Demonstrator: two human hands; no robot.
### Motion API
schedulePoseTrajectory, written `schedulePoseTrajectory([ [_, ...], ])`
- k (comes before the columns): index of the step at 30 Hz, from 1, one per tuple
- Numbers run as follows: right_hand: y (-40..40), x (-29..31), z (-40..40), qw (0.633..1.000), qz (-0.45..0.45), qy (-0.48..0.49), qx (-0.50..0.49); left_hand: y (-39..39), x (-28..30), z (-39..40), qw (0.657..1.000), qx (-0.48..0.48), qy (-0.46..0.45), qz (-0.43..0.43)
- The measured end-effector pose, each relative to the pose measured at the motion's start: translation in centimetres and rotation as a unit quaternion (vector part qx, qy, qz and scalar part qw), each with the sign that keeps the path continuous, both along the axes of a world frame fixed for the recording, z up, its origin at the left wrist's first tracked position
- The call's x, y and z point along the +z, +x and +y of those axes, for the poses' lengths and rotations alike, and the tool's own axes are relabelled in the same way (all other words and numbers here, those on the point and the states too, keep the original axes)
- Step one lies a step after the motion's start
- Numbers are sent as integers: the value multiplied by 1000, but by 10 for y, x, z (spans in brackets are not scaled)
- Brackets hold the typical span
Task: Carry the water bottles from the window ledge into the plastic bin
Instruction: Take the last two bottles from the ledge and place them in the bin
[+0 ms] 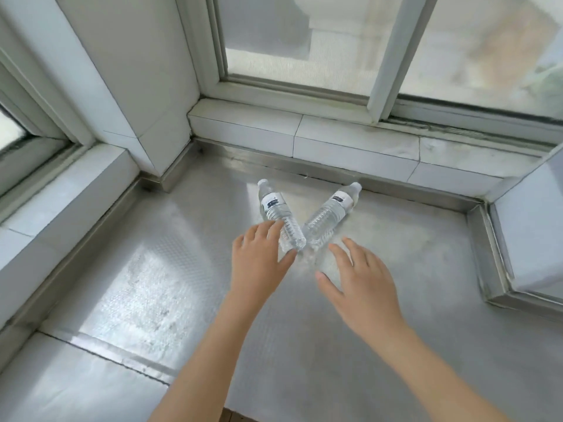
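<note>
Two clear water bottles lie on the metal window ledge, their bases meeting in a V and their caps pointing toward the window. The left bottle has a white label near its neck; my left hand is at its base, fingers spread, fingertips touching or nearly touching it. The right bottle lies tilted to the right. My right hand hovers open just below its base, apart from it. No plastic bin is in view.
White tiled sills and window frames border the ledge at the back and left. A white box-like block stands at the right edge. Bright sunlight patches lie on the ledge's left part.
</note>
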State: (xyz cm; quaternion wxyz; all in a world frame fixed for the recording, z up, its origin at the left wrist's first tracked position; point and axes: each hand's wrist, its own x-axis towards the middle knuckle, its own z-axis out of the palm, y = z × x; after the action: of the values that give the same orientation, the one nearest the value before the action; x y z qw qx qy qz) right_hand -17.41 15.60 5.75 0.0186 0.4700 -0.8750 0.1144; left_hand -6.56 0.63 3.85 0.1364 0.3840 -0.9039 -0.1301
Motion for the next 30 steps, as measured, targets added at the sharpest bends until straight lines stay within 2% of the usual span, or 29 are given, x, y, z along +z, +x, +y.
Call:
schedulePoseTrajectory([
  [3, -31, -21, -39, 997, -59, 43, -18, -42, -23, -35, 986, 75, 146, -31],
  [5, -52, -36, -68, 982, -165, 61, -64, -66, -40, -53, 964, 129, 233, -10],
  [7, -71, -48, -93, 934, -317, 12, -162, -84, -54, -66, 943, 171, 285, 17],
  [9, -89, -61, -113, 855, -442, -88, -258, -97, -64, -75, 931, 201, 304, 16],
  [11, -104, -76, -128, 808, -479, -148, -309, -107, -71, -82, 926, 220, 305, 21],
  [19, -133, -109, -164, 701, -525, -254, -410, -115, -83, -95, 882, 285, 352, 131],
  [24, -138, -108, -158, 674, -555, -267, -407, -104, -88, -101, 837, 289, 417, 205],
  [26, -136, -103, -154, 685, -563, -255, -386, -100, -92, -99, 815, 285, 439, 249],
  [30, -124, -88, -141, 732, -562, -232, -308, -87, -86, -83, 789, 279, 446, 317],
])
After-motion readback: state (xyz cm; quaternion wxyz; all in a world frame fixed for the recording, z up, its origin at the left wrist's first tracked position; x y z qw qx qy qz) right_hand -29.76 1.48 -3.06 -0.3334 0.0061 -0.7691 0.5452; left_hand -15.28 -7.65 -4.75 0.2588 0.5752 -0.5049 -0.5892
